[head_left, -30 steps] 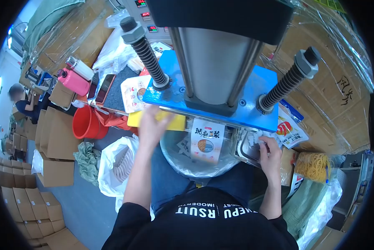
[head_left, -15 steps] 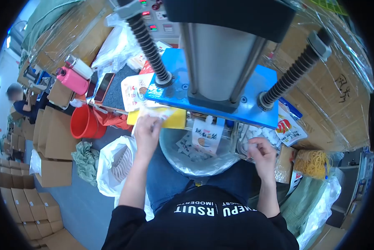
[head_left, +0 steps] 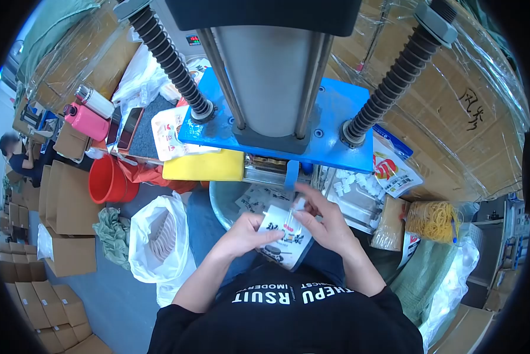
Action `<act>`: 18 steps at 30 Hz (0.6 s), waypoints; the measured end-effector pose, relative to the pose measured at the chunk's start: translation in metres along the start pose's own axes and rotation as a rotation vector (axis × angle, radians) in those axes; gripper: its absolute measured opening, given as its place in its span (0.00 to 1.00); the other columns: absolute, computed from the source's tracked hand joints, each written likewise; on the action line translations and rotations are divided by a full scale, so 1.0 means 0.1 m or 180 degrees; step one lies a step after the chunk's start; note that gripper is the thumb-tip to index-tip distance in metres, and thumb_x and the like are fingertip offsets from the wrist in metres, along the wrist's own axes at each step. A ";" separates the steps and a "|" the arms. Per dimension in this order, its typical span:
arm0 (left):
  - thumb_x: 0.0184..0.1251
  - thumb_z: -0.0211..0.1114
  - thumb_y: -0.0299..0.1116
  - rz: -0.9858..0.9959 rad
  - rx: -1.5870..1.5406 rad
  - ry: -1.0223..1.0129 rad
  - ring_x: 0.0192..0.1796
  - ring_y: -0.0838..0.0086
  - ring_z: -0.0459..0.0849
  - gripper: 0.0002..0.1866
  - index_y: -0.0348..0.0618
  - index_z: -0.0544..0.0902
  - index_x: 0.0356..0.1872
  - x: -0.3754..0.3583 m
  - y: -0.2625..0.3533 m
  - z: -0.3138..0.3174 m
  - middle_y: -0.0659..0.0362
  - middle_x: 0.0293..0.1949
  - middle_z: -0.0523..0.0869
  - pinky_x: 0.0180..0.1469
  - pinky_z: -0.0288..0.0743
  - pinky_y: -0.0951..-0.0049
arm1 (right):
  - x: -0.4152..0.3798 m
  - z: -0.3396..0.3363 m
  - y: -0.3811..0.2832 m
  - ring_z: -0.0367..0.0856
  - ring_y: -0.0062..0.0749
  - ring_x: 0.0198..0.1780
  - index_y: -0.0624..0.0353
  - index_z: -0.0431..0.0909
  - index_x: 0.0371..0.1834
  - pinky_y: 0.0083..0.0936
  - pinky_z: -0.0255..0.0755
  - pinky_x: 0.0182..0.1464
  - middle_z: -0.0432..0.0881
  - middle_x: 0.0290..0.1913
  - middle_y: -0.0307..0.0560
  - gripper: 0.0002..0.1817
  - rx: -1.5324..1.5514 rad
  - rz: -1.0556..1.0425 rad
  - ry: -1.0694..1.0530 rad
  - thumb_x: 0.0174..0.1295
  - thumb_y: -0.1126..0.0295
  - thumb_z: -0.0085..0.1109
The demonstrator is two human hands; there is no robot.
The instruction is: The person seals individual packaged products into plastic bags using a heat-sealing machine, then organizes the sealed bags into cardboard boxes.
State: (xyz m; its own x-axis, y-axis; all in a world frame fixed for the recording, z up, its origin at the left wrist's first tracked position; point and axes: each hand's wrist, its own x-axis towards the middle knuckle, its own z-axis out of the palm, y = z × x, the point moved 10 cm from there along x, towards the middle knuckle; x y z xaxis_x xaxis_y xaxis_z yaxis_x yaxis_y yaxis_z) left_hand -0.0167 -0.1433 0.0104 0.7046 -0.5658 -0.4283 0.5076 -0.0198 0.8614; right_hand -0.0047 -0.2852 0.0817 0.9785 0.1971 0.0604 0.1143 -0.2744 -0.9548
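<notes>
A white printed pouch (head_left: 284,251) hangs over my lap, tilted, with dark lettering and a small picture on its face. My left hand (head_left: 241,237) grips its left side, thumb across the front. At the upper right corner, the thumb and forefinger of my right hand (head_left: 331,227) close around a small white spout (head_left: 300,204). Just beyond my hands is a lined tub (head_left: 217,203) with more printed pouches (head_left: 259,197) in it. Above stands a press with a blue plate (head_left: 259,141); a blue tab (head_left: 291,174) sticks out beneath it.
Right of the press, a metal tray (head_left: 359,215) holds small white pieces. A yellow block (head_left: 203,166) lies at the press's left. Beside my left leg stands a white bag (head_left: 141,236), with a red bucket (head_left: 108,180) behind. Yellow rubber bands (head_left: 433,221) sit far right.
Both hands have come together over my lap. My left hand left the yellow block and my right hand left the tray. The pouch that hung below the press no longer hangs there.
</notes>
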 end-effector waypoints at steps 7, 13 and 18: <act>0.59 0.69 0.24 0.0079 -0.0835 0.0746 0.41 0.70 0.88 0.12 0.29 0.84 0.44 0.57 0.03 -0.54 0.50 0.41 0.88 0.47 0.81 0.71 | -0.08 -0.74 0.18 0.76 0.22 0.31 0.60 0.76 0.56 0.19 0.72 0.34 0.79 0.48 0.45 0.20 -0.0835 0.0294 0.0874 0.58 0.77 0.60; 0.59 0.70 0.26 0.0166 -0.0824 0.0902 0.38 0.71 0.87 0.12 0.33 0.84 0.44 0.66 0.07 -0.64 0.52 0.40 0.88 0.43 0.81 0.71 | -0.25 -0.71 0.52 0.82 0.48 0.36 0.58 0.80 0.45 0.38 0.76 0.38 0.75 0.43 0.53 0.12 -0.1716 0.0344 0.1005 0.57 0.77 0.61; 0.54 0.74 0.37 0.0745 0.2836 0.2505 0.34 0.62 0.84 0.18 0.41 0.83 0.44 0.10 1.08 -1.39 0.53 0.37 0.87 0.40 0.76 0.66 | -0.14 -0.71 0.44 0.80 0.56 0.37 0.58 0.79 0.44 0.42 0.74 0.38 0.76 0.41 0.55 0.10 -0.2178 0.0201 0.0968 0.59 0.78 0.57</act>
State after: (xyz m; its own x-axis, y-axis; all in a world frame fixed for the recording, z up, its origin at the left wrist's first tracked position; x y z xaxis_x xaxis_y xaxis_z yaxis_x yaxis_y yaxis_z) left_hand 0.1139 -0.0367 0.0612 0.9997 0.0181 -0.0191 0.0263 -0.7198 0.6937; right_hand -0.0011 -0.3664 0.0598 0.9797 -0.0800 0.1840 0.0403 -0.8200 -0.5709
